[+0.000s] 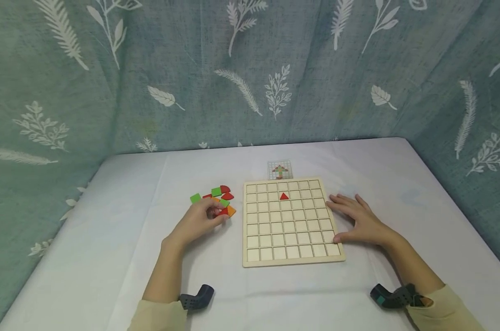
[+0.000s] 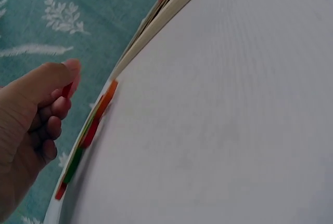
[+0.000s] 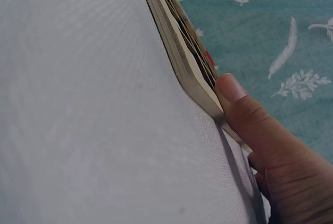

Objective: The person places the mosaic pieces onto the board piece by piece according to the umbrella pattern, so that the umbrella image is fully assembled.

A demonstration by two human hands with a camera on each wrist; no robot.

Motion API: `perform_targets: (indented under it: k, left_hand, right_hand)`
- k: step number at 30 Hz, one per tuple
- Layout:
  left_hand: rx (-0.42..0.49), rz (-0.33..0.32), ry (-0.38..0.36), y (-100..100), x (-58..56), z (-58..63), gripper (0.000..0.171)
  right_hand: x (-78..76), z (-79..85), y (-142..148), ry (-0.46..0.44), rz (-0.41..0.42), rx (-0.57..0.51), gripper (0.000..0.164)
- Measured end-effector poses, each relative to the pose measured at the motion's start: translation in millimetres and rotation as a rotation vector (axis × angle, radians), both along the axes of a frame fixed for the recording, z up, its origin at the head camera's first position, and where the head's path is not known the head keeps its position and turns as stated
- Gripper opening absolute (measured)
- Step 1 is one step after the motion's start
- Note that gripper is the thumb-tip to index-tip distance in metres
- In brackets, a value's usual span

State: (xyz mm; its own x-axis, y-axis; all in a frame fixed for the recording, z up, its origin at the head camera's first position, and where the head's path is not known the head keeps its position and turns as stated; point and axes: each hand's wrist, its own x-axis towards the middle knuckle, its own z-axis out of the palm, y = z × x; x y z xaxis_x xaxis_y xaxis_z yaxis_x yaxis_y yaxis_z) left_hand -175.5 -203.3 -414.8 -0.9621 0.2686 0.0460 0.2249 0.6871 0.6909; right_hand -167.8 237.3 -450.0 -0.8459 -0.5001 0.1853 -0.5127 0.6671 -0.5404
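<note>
My left hand pinches a small red piece between thumb and fingertips, close over a loose pile of coloured pieces. Part of the held piece is hidden behind the thumb. Right of the pile lies a square wooden grid board. One red triangle sits in a cell of its second row. My right hand rests along the board's right edge, fingers spread. In the right wrist view, its thumb touches the board's rim.
Behind the board lies a small pattern card with a coloured figure on a grid. A white cloth covers the table, and a leaf-patterned curtain hangs behind it. Each wrist wears a dark device.
</note>
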Motion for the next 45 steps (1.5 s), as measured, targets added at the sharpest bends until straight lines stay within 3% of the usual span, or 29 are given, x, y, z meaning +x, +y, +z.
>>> perform_targets:
  k: [9,37,45]
  left_hand:
    - [0.047,-0.017,0.010,17,-4.6,0.7,0.022]
    - [0.027,-0.076,0.016,77,-27.7,-8.1,0.027]
    - [-0.005,-0.079,0.006,94,-28.5,-12.1,0.027]
  right_hand:
    - [-0.1,-3.6,0,0.018,0.003,0.006,0.092]
    - [0.1,0.5,0,0.007,-0.010,0.015,0.093]
    - [0.9,-0.3,-2,0.002,-0.013,0.008,0.092]
